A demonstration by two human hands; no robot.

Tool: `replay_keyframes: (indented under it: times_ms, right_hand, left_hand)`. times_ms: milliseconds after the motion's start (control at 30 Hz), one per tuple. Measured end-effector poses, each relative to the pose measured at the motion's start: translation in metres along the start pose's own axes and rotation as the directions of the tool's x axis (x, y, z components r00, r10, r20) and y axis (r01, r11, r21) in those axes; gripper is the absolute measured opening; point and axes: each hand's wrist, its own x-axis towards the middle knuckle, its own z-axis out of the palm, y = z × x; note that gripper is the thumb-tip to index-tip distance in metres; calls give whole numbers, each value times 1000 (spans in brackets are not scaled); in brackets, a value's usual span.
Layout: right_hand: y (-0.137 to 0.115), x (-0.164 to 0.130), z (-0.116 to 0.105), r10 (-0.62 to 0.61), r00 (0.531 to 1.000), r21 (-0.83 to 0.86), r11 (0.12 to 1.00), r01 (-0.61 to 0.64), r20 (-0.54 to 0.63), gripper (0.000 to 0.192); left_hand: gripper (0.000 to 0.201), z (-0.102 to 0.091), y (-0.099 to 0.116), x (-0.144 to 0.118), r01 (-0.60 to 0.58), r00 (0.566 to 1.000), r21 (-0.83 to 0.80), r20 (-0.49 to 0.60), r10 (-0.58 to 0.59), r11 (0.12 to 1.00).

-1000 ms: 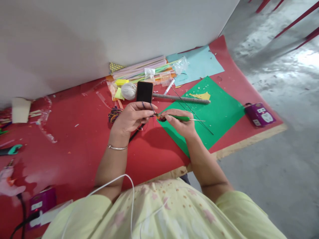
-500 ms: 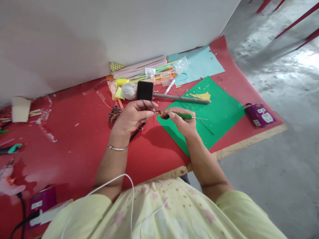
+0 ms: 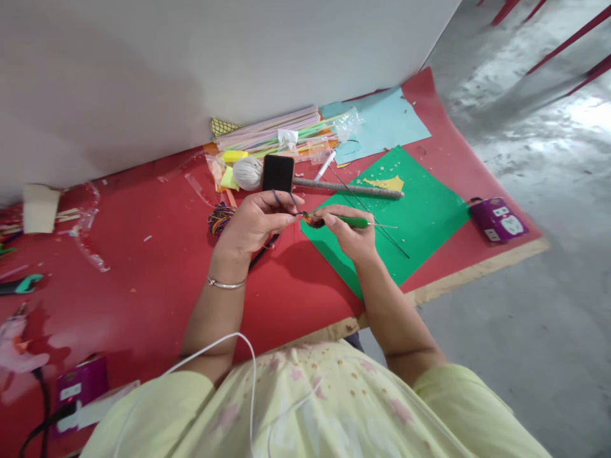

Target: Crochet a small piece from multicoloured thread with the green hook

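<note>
A red mat (image 3: 157, 267) covers the work surface, running back to a white wall (image 3: 191, 70) on the far side. A green sheet (image 3: 420, 216) lies on the right part of the mat, with a pale blue sheet (image 3: 386, 121) beyond it and a bundle of coloured strips (image 3: 277, 130) to the far left of that. A grey rod (image 3: 348, 189) lies across the far edge of the green sheet, near a ball of white yarn (image 3: 247, 173) and a black block (image 3: 277, 173). The left hand (image 3: 252, 222) has its fingers curled, pinching a thin dark thread (image 3: 289, 201) and a small orange-dark piece (image 3: 311, 220). The right hand (image 3: 351, 235) is closed around a green-handled hook (image 3: 353, 222), its tip at that piece, above the green sheet's left corner.
</note>
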Motion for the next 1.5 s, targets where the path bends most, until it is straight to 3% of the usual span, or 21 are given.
replay_keyframes:
  times_ms: [267, 667, 867, 1300, 1500]
  right_hand:
    - [1, 0, 1, 11, 1000, 27, 1000, -11, 1, 28]
    - [4, 0, -2, -72, 997, -47, 996, 73, 31, 17]
    - [5, 1, -2, -172, 983, -128, 975, 179, 65, 21]
    - [8, -1, 3, -330, 942, -224, 915, 336, 62, 12]
    - [9, -6, 8, -421, 905, -330, 846, 419, 68, 16]
  left_hand:
    - [30, 0, -2, 0, -51, 999, 32, -1, 51, 998]
    - [29, -2, -4, 0, -87, 996, 95, -6, 88, 992]
    - [25, -3, -9, 2, -151, 988, 153, -18, 155, 977]
    - [10, 7, -6, 1, -241, 946, 355, -121, 300, 903]
    - [15, 9, -7, 2, -255, 934, 395, -135, 331, 882]
